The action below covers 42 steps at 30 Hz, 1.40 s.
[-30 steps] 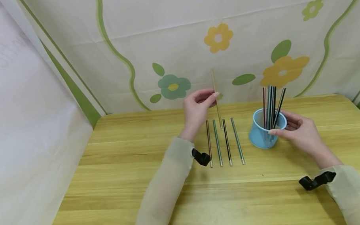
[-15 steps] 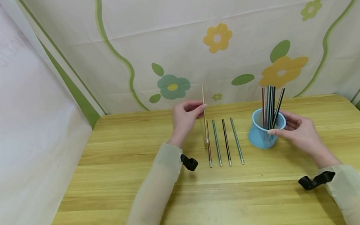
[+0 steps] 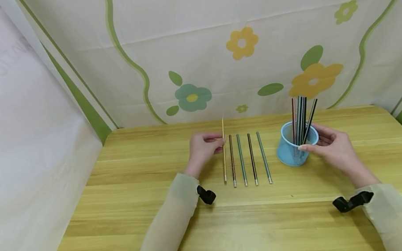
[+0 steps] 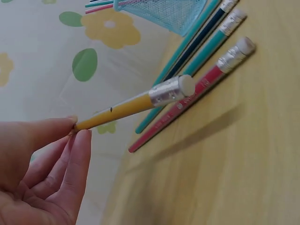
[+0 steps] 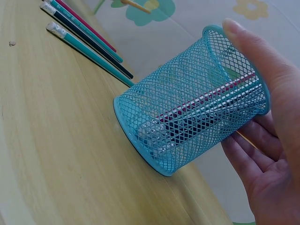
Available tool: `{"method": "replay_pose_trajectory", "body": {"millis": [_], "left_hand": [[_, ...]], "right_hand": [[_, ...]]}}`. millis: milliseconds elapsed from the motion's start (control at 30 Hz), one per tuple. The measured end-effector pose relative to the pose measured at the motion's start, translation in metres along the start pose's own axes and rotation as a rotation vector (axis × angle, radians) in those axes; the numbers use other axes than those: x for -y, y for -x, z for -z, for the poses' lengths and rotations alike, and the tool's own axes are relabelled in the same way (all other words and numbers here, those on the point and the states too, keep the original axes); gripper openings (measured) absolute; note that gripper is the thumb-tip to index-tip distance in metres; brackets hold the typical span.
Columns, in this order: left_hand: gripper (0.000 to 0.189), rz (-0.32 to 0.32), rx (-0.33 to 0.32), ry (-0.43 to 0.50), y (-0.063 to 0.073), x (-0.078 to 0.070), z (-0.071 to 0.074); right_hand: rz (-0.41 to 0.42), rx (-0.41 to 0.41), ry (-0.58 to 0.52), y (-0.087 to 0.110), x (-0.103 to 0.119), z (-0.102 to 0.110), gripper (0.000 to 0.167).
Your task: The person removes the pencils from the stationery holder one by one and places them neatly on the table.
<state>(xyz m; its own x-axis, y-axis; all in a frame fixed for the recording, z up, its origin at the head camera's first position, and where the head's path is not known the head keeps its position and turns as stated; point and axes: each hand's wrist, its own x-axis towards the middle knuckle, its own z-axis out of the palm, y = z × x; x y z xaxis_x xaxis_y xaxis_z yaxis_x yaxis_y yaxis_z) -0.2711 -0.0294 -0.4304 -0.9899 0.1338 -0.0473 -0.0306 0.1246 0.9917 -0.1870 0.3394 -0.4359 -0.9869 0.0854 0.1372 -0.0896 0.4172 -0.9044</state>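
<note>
Near the middle of the head view, the left hand (image 3: 204,146) pinches a yellow pencil (image 3: 224,153) between thumb and fingertips, just left of a row on the counter (image 3: 221,243): a red pencil (image 3: 232,161), a teal pencil (image 3: 241,159), a black pencil (image 3: 252,159) and a second teal pencil (image 3: 264,157). That view leaves the pencil's height unclear; the left wrist view shows it raised, its shadow (image 4: 201,133) falling apart from it at centre right, with the white eraser (image 4: 187,86) and silver ferrule (image 4: 165,93) toward the camera. Right of centre in the head view, the right hand (image 3: 336,151) is curled partway round a blue mesh pencil cup (image 3: 290,155), thumb at the rim. Only the right wrist view shows through the mesh, where the cup's bundle of pencils (image 3: 300,119) has its ferrules down near the base
</note>
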Motion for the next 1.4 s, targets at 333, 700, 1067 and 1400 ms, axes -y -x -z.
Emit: {"method": "replay_pose_trajectory", "body": {"millis": [333,700,1067,1400], "left_hand": [[0.031,0.083,0.014,-0.065,0.006,0.015,0.004],[0.032,0.125,-0.007,-0.096,0.004,0.022,0.001],[0.027,0.140,-0.022,-0.173,0.004,0.018,-0.004],[0.025,0.143,-0.041,-0.207,0.004,0.019,-0.006]], "right_hand": [[-0.010,-0.008,0.001,-0.001,-0.002,0.001,0.079],[-0.020,0.001,-0.002,-0.002,-0.003,0.001,0.080],[0.014,-0.005,0.014,0.000,-0.005,0.000,0.078],[0.007,0.000,0.007,0.000,-0.003,0.000,0.078]]}}
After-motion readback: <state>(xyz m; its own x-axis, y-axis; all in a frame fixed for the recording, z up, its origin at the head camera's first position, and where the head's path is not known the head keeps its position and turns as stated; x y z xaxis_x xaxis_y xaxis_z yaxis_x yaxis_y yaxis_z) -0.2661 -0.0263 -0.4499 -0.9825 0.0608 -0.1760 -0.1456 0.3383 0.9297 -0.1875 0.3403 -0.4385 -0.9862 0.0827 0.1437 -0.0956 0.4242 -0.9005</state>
